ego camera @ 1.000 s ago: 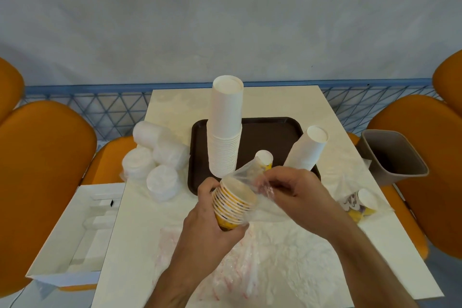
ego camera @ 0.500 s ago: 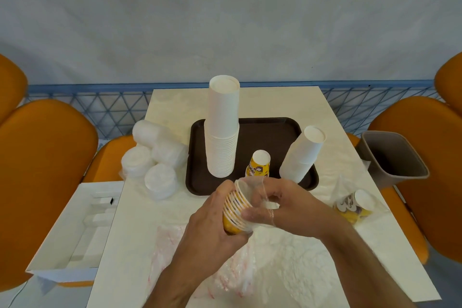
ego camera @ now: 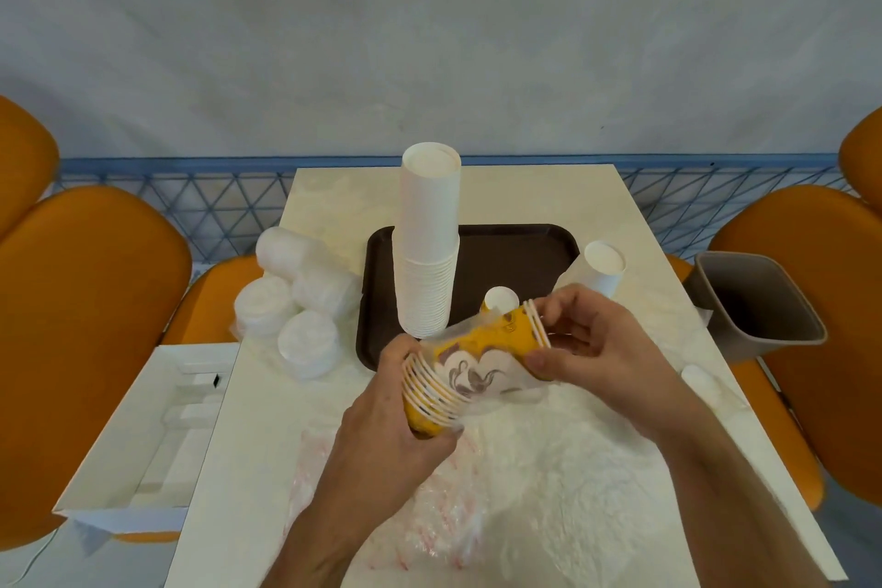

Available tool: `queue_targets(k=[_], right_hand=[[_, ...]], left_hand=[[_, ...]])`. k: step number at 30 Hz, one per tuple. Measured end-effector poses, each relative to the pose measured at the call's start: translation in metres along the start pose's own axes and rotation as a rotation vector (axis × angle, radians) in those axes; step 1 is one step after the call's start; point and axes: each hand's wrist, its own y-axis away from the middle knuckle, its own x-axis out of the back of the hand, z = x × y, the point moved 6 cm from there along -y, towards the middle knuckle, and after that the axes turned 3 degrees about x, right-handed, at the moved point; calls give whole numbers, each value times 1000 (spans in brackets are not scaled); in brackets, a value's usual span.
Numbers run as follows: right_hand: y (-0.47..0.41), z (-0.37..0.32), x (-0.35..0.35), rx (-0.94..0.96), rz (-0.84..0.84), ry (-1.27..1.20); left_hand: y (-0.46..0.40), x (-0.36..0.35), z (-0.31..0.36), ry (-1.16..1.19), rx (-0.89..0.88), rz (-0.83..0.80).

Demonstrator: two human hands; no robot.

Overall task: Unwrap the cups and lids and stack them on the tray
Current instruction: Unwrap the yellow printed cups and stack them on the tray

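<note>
Wrapped lids point(ego camera: 296, 301) wait at the table's point(ego camera: 620, 215) left edge; the left hand point(ego camera: 396, 420) grips the lower yellow cups point(ego camera: 429, 389), rims up. Their long axis slants up-right over the tray's point(ego camera: 515, 253) near edge, where the right hand point(ego camera: 596, 349) pinches the upper yellow cups point(ego camera: 518, 329), ready to draw them apart, it seems.

The yellow printed cups point(ego camera: 482, 358) look like matt paper, partly sleeved in thin, glossy clear plastic film point(ego camera: 458, 334). The tall white cup stack point(ego camera: 426, 244) is smooth matt paper. The tray point(ego camera: 520, 253) is dark brown plastic with a dull finish. The surface point(ego camera: 572, 196) is pale, smooth and faintly glossy, with crinkled clear wrap point(ego camera: 525, 482) lying near. The bin point(ego camera: 759, 301) at right is matt grey plastic.
</note>
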Motion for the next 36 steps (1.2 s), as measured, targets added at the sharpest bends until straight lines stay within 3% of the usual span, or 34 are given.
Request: queue_targets(k=[4,10,18,23,27,32,36], right_hand=[[0,7,2,-124,-83,66],[2,8,-18,-109,-212,328],[-2,24,-40,-2,-140,435],[-2,70,-40,-122,-132,602],[-10,86,-21,-111,19,645],[-40,59,-1,-47,295,321],[-68,48,-5,46,349,278]], left_hand=[[-2,10,-4,71,11,76],[-3,6,2,107,-7,82],[1,-2,1,99,-12,36],[0,10,-11,166,25,90],[-1,16,-17,190,50,112],[1,13,-22,182,76,106],[3,11,-22,186,71,86]])
